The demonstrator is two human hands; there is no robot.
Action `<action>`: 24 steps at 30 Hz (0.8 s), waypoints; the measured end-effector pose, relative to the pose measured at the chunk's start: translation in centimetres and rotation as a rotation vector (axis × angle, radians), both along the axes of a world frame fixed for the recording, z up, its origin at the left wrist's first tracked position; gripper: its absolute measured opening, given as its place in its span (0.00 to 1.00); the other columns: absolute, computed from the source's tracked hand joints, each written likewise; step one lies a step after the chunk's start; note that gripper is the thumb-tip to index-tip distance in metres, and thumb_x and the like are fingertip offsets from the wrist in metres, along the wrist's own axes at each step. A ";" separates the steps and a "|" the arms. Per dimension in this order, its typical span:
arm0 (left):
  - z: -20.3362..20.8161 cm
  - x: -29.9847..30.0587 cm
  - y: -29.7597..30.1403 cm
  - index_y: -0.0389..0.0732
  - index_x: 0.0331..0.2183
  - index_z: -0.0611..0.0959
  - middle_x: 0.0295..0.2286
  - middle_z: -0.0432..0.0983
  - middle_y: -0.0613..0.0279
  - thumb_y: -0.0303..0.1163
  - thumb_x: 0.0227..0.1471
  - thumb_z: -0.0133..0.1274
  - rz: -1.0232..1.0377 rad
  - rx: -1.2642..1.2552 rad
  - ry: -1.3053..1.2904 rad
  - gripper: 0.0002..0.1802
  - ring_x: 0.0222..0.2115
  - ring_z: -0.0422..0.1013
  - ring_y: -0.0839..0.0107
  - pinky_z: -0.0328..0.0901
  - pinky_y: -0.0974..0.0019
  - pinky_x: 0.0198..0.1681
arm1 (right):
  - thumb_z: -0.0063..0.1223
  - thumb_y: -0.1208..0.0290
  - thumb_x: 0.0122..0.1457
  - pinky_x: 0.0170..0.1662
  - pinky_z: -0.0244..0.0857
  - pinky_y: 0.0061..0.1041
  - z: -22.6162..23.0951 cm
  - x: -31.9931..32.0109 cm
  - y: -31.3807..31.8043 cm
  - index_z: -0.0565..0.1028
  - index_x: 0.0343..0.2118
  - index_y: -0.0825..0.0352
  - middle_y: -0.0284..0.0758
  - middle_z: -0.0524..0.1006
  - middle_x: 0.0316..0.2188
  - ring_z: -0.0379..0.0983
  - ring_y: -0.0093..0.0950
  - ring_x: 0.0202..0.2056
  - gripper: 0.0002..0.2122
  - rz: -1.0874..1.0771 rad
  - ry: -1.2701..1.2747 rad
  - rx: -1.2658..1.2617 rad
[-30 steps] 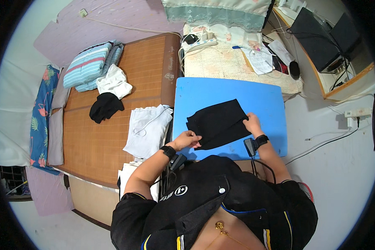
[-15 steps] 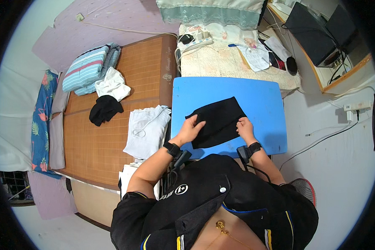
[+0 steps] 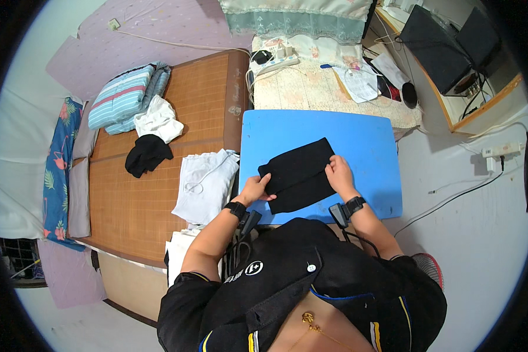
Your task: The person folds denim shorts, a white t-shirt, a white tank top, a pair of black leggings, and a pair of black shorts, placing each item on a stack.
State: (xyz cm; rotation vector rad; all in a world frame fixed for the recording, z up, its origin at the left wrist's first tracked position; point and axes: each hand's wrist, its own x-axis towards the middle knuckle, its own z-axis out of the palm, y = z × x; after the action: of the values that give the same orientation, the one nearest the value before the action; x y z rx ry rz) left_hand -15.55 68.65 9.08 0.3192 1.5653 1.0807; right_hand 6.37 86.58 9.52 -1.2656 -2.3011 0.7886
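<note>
A folded black garment (image 3: 296, 170) lies slightly askew on the blue tabletop (image 3: 369, 141); its exact kind does not show. A crease or layer edge runs lengthwise across its middle. My left hand (image 3: 256, 189) grips the left edge, thumb on top and fingers partly under the cloth. At the opposite edge, my right hand (image 3: 340, 175) is closed on the garment where that crease meets the side. Both wrists wear black straps with small devices.
Left of the table, a bed with a brown mat (image 3: 199, 82) holds folded pale grey clothing (image 3: 202, 185), a black cloth (image 3: 148, 155), a white cloth (image 3: 159, 119) and a striped blue quilt (image 3: 123, 97). Papers (image 3: 358, 82) and a power strip (image 3: 276, 61) lie beyond the table.
My right hand has moved up along the garment's right edge. My left hand has shifted slightly down and left, and the crease across the cloth shows more plainly.
</note>
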 end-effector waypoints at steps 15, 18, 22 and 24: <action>1.1 1.4 0.5 0.32 0.30 0.71 0.24 0.74 0.51 0.42 0.53 0.45 0.126 0.134 -0.219 0.19 0.20 0.73 0.64 0.70 0.70 0.22 | 0.39 0.68 0.56 0.38 0.61 0.39 -3.6 -1.2 6.6 0.69 0.33 0.72 0.49 0.72 0.32 0.66 0.47 0.36 0.11 -0.008 -0.063 0.060; 0.3 0.8 0.7 0.31 0.27 0.72 0.18 0.73 0.52 0.43 0.52 0.46 0.055 -0.052 0.054 0.20 0.15 0.72 0.65 0.69 0.70 0.20 | 0.39 0.70 0.56 0.37 0.61 0.38 -4.0 -1.2 6.9 0.68 0.32 0.71 0.48 0.71 0.31 0.66 0.48 0.35 0.09 -0.012 -0.072 0.127; 0.5 0.0 -0.1 0.31 0.22 0.72 0.14 0.71 0.54 0.46 0.47 0.51 -0.024 -0.144 0.414 0.24 0.13 0.71 0.68 0.66 0.70 0.16 | 0.44 0.62 0.54 0.39 0.61 0.37 -2.9 -1.6 6.2 0.68 0.34 0.73 0.49 0.71 0.32 0.67 0.47 0.36 0.15 -0.076 -0.040 0.114; -1.8 -0.5 -0.9 0.30 0.22 0.72 0.12 0.69 0.58 0.47 0.43 0.56 -0.042 -0.130 0.640 0.26 0.12 0.68 0.71 0.62 0.72 0.13 | 0.52 0.56 0.49 0.40 0.62 0.35 -1.4 -1.6 5.4 0.68 0.35 0.73 0.49 0.72 0.33 0.68 0.45 0.37 0.21 -0.095 -0.040 -0.038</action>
State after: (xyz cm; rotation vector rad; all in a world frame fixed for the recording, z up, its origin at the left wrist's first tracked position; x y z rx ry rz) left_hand -16.06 67.80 7.30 0.6508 2.1707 0.8780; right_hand 4.73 91.99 8.07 -1.4090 -2.2481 0.7848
